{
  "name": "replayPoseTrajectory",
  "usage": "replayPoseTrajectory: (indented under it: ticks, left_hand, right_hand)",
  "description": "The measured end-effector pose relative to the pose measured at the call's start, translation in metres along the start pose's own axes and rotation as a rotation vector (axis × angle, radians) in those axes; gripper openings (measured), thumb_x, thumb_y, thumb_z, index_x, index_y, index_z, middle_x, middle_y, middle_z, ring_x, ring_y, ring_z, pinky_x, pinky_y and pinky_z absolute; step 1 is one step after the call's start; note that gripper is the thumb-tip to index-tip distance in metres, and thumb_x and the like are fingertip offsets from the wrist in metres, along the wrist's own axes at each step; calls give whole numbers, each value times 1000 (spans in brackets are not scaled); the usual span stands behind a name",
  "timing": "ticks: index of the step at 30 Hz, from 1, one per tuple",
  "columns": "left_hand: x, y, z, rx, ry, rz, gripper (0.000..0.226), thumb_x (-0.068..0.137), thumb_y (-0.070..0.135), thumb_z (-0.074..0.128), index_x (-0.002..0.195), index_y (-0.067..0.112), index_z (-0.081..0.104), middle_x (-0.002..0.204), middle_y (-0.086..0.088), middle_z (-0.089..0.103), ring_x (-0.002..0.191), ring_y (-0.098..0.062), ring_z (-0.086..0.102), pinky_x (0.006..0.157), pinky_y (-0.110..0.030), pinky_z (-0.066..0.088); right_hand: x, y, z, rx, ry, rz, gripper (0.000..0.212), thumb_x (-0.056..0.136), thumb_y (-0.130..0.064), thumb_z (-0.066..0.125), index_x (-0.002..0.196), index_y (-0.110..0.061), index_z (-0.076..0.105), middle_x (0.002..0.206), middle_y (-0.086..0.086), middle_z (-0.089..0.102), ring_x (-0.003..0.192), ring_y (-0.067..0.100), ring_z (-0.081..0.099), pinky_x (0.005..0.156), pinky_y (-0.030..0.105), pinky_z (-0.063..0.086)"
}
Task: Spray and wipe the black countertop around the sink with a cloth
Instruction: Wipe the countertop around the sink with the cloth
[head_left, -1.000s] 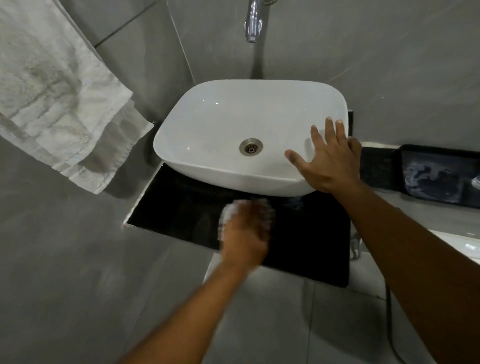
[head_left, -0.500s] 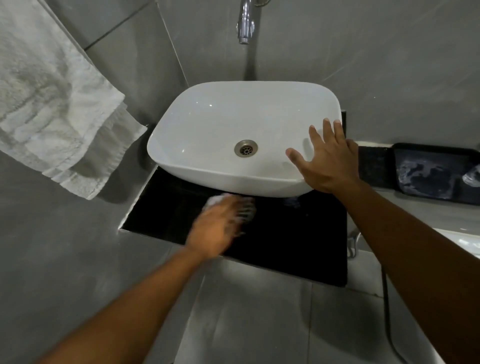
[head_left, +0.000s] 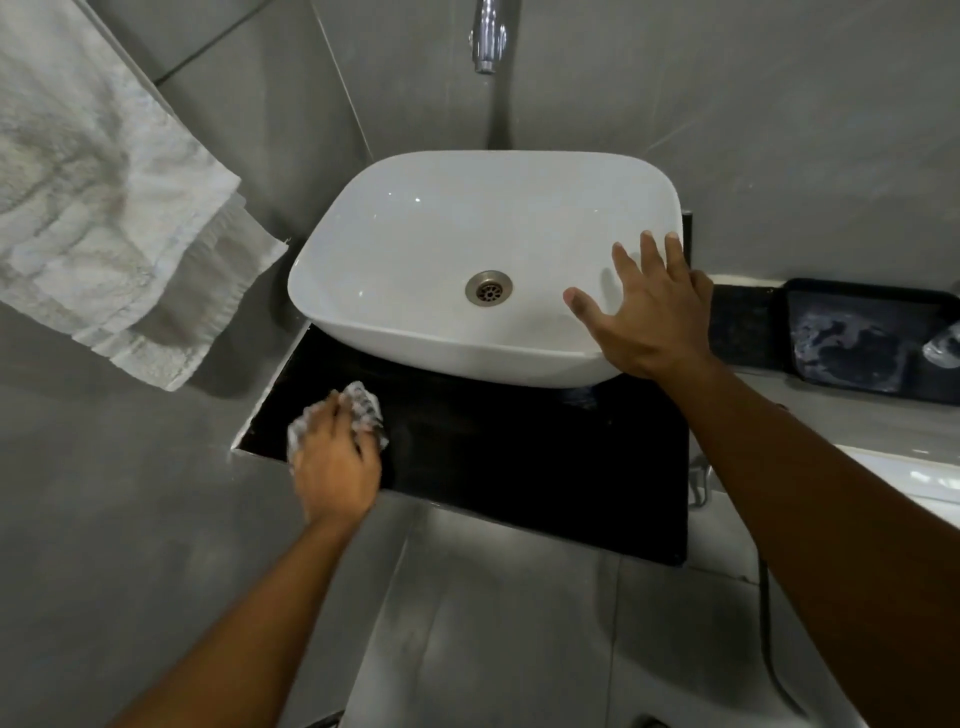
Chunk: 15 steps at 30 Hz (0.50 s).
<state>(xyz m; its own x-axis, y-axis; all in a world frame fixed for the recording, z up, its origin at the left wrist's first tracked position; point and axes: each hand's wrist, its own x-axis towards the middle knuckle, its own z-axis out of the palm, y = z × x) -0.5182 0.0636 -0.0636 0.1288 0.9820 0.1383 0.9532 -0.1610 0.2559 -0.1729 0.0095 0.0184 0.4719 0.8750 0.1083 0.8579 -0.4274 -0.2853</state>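
Note:
A white basin (head_left: 415, 244) sits on the black countertop (head_left: 530, 457). My left hand (head_left: 335, 457) presses a small checked cloth (head_left: 363, 402) onto the countertop's front left part, near the wall edge; most of the cloth is hidden under the hand. My right hand (head_left: 649, 312) rests flat with spread fingers on the basin's right rim and holds nothing. No spray bottle is in view.
A chrome tap (head_left: 488, 36) hangs from the grey tiled wall above the basin. A white towel (head_left: 104, 208) hangs at the left. A black tray (head_left: 872, 343) with white smears lies to the right. A hose (head_left: 769, 623) runs down below the counter's right end.
My left hand has slid the cloth leftward along the front of the countertop, from under the basin's middle to its left end. My right hand has stayed on the rim.

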Motion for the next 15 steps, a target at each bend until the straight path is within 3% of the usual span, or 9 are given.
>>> replayPoseTrajectory:
  ticks: [4, 10, 12, 15]
  left_hand:
    - [-82, 79, 19, -131, 17, 39, 53, 87, 24, 42, 137, 7, 51, 144, -17, 49, 136, -39, 39, 117, -54, 19]
    - [-159, 193, 41, -219, -139, 231, 56, 93, 30, 45, 147, 17, 36, 153, -7, 38, 143, -31, 29, 121, -42, 0]
    - [-181, 217, 48, -198, -209, 341, 56, 95, 33, 45, 148, 17, 34, 156, -4, 34, 145, -28, 26, 120, -42, 5]
    - [-180, 227, 54, -174, -224, 504, 55, 93, 35, 45, 145, 17, 39, 154, -2, 39, 143, -26, 31, 117, -41, 24]
  right_hand:
    - [-1, -2, -1, 20, -3, 10, 92, 83, -81, 22, 155, -23, 19, 165, 8, 9, 151, 30, -2, 118, 55, 5]
    - [-3, -3, 1, 15, 28, 14, 90, 84, -79, 23, 154, -23, 21, 165, 8, 11, 151, 29, -1, 117, 54, 7]
    - [-4, -2, 0, 30, 20, 16, 89, 85, -79, 24, 154, -22, 21, 165, 8, 11, 151, 29, -2, 117, 55, 7]
    - [-5, -1, -2, 39, 25, 10, 88, 86, -77, 25, 154, -22, 23, 164, 8, 12, 151, 29, -1, 117, 55, 8]
